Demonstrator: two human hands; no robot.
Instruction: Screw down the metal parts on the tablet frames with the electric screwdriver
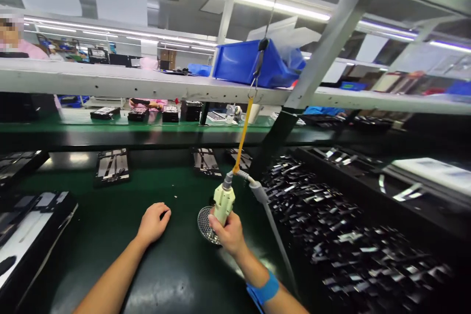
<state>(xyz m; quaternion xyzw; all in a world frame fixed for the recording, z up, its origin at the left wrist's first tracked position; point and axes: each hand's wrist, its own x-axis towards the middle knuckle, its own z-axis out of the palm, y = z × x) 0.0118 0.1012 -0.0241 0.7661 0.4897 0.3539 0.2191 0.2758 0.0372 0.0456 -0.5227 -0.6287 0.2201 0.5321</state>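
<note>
In the head view, my two hands are well apart above and on a dark green tabletop point(158, 279). My right hand point(231, 235) is wrapped around a pale power screwdriver point(223, 201), my thumb lying along its side. The screwdriver is in front of me, a little right of my left hand, tilted slightly; its lower end is hidden by my grip, so I cannot tell whether the tip touches anything. Just beside and behind my fingers is a round perforated metal dish point(203, 221) with small shiny bits in it. A yellow strap point(243, 135) runs up from the screwdriver to a metal clip point(254, 80), and a grey cable point(274, 228) trails from its top down past my right forearm. I wear a blue wristband point(270, 288) on that arm.

My left hand point(152, 224) holds nothing that I can see; its fingers curl loosely, a gap showing inside the thumb. Left of it lies a large flat device point(25, 235), and a smaller panel point(112, 166) lies farther back. To my right, many dark, glinting strips point(320, 206) lie heaped. Above, a blue bin point(237, 64) sits on a white shelf point(125, 81).
</note>
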